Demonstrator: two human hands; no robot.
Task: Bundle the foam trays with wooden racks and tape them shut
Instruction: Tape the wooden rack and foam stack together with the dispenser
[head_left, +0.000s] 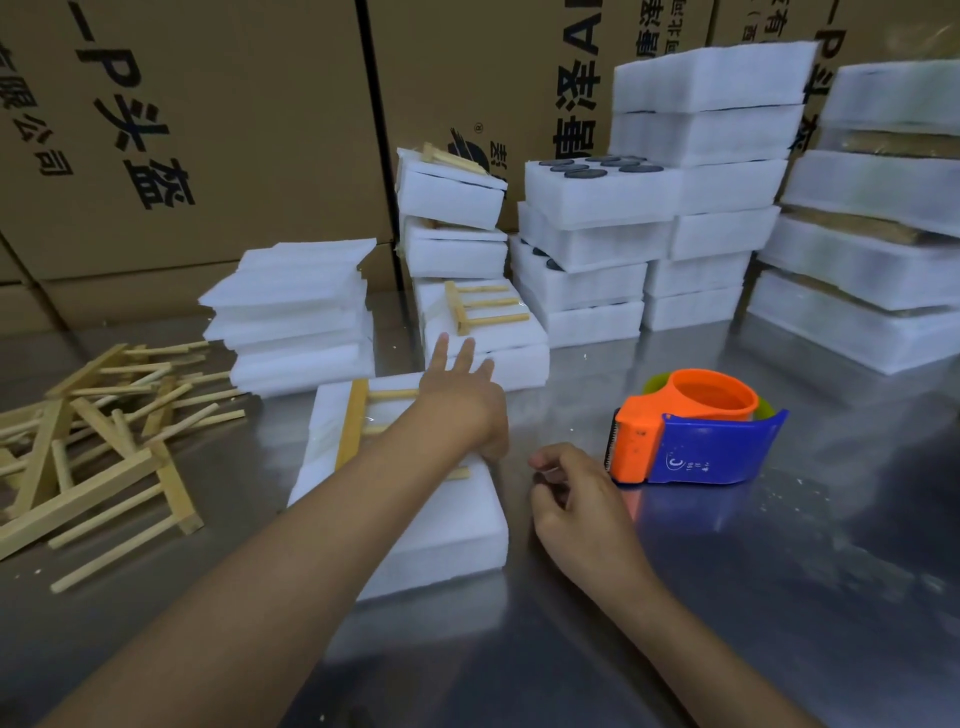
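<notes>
With your left hand (462, 387), fingers spread, reaching across the near foam tray (415, 499) and its wooden rack (353, 421), grip its far edge squarely while your loosely curled, empty right hand (576, 499) fetches the tape dispenser (691, 431) just right.

You face a wall of brown cartons (208, 130) printed with black Chinese characters, standing along the far edge of a shiny metal table (779, 597). A dark seam runs between two of the cartons near the middle. The tabletop throws back blurred reflections of what sits on it, and small white crumbs (800, 482) lie scattered over its right side. Dark round discs (597, 165) sit in pockets atop one white stack at the back
</notes>
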